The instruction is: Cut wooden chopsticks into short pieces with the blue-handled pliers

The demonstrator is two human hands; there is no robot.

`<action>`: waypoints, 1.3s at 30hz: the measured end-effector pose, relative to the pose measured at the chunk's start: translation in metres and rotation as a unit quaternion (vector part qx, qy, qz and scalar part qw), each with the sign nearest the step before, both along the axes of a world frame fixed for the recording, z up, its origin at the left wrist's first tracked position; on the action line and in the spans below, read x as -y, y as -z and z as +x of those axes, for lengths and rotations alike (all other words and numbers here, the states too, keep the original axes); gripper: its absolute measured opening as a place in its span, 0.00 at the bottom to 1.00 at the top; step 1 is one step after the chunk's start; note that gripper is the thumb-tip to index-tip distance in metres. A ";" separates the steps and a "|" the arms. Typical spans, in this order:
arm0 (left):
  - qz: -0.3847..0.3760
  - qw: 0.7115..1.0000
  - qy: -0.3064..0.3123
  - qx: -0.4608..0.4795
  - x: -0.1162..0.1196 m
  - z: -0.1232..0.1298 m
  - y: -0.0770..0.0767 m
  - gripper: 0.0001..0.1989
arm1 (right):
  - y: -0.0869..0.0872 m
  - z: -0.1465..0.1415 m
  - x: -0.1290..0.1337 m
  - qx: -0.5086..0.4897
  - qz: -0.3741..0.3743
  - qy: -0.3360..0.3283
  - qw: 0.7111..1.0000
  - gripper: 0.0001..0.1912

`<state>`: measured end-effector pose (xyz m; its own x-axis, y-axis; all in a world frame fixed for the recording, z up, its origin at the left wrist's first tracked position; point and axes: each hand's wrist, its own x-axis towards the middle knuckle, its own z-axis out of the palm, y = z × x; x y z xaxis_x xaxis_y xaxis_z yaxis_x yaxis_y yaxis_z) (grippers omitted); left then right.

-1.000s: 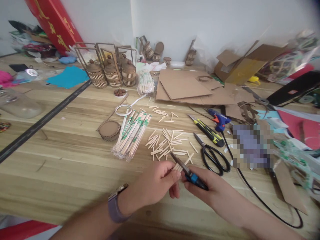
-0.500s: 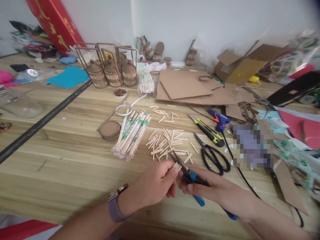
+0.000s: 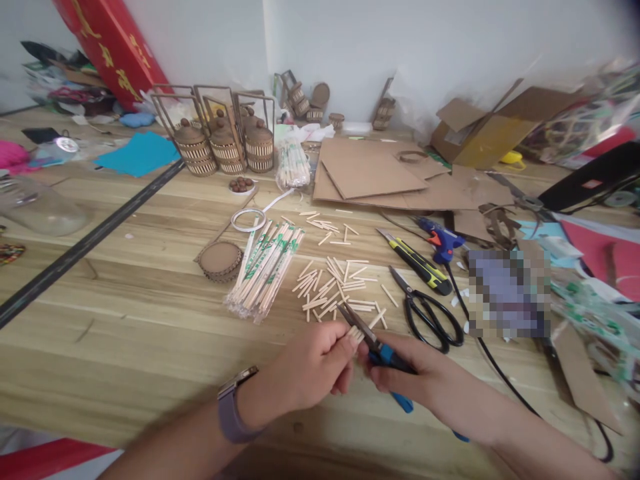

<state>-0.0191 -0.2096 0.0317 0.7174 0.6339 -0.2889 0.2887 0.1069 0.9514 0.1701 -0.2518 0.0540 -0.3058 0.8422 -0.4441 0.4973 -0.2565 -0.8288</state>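
Observation:
My left hand [image 3: 317, 363], a watch on its wrist, pinches a small bunch of short wooden sticks [image 3: 355, 334] at the lower middle. My right hand [image 3: 415, 370] is wrapped round blue-handled pliers [image 3: 387, 357], whose dark jaws lie beside the stick ends and point up-left. Whether the jaws touch the sticks is hard to tell. Just beyond my hands, many loose cut sticks [image 3: 327, 287] are scattered on the wooden table [image 3: 125, 360]. Left of them lies a bundle of wrapped chopsticks [image 3: 267, 267].
Black scissors [image 3: 433, 320], a yellow cutter [image 3: 417, 263] and a blue glue gun [image 3: 443, 240] lie to the right. Cardboard sheets [image 3: 373, 173] and lidded baskets [image 3: 225, 150] stand further back. A round cardboard base [image 3: 221, 259] and tape ring [image 3: 249, 220] are at centre left.
The pliers' handles look closer together, and their jaws are closer together. My left hand has hardly moved and still pinches the sticks.

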 end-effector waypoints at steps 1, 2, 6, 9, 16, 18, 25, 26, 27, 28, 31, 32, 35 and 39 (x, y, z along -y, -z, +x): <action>0.002 1.000 0.000 -0.004 0.000 0.000 -0.001 0.18 | 0.000 -0.001 0.000 0.005 0.007 -0.001 1.000 0.05; 0.005 1.000 -0.001 -0.010 0.000 0.000 -0.001 0.18 | -0.001 -0.002 0.000 0.009 0.013 -0.001 1.000 0.04; 0.010 1.000 -0.002 -0.026 -0.001 -0.001 -0.002 0.19 | 0.000 -0.006 0.000 0.021 0.021 0.000 1.000 0.06; 0.009 1.000 -0.006 -0.027 -0.001 -0.001 0.001 0.19 | 0.002 -0.005 -0.001 0.031 0.031 0.003 0.999 0.07; -0.001 0.999 -0.034 0.012 -0.003 -0.001 0.006 0.18 | -0.002 0.004 -0.006 -0.011 0.029 0.005 1.000 0.12; 0.001 0.999 -0.040 0.022 -0.003 0.000 0.006 0.18 | -0.002 0.005 -0.007 -0.033 0.024 0.010 0.999 0.12; 0.011 0.993 -0.112 0.039 -0.007 0.000 0.006 0.19 | 0.010 0.011 -0.009 -0.009 0.040 0.112 0.993 0.13; 0.014 0.993 -0.113 0.033 -0.008 0.000 0.006 0.18 | 0.013 0.013 -0.010 0.020 0.078 0.128 0.988 0.13; 0.020 0.994 -0.107 0.023 -0.008 -0.001 0.007 0.18 | 0.016 0.014 -0.011 0.057 0.131 0.149 0.978 0.13; 0.030 0.995 -0.095 0.009 -0.008 -0.001 0.007 0.17 | 0.019 0.015 -0.012 0.097 0.199 0.168 0.961 0.13; 0.098 0.993 -0.058 -0.039 -0.006 -0.001 0.008 0.16 | 0.025 0.014 -0.014 0.188 0.408 0.150 0.881 0.09; 0.131 0.988 -0.051 -0.057 -0.005 -0.001 0.009 0.16 | 0.026 0.013 -0.014 0.201 0.453 0.115 0.861 0.08; 0.230 0.966 -0.046 -0.108 -0.001 0.001 0.008 0.12 | 0.031 0.009 -0.013 0.239 0.493 0.015 0.837 0.07; 0.345 0.918 -0.014 -0.194 0.002 0.006 0.008 0.13 | 0.038 0.006 -0.009 0.303 0.481 0.008 0.823 0.05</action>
<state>-0.0136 -0.2115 0.0241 0.6263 0.7784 -0.0433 0.6270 -0.4699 0.6213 0.1765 -0.2427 0.0156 -0.2588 0.8948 0.3638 0.8971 0.3623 -0.2530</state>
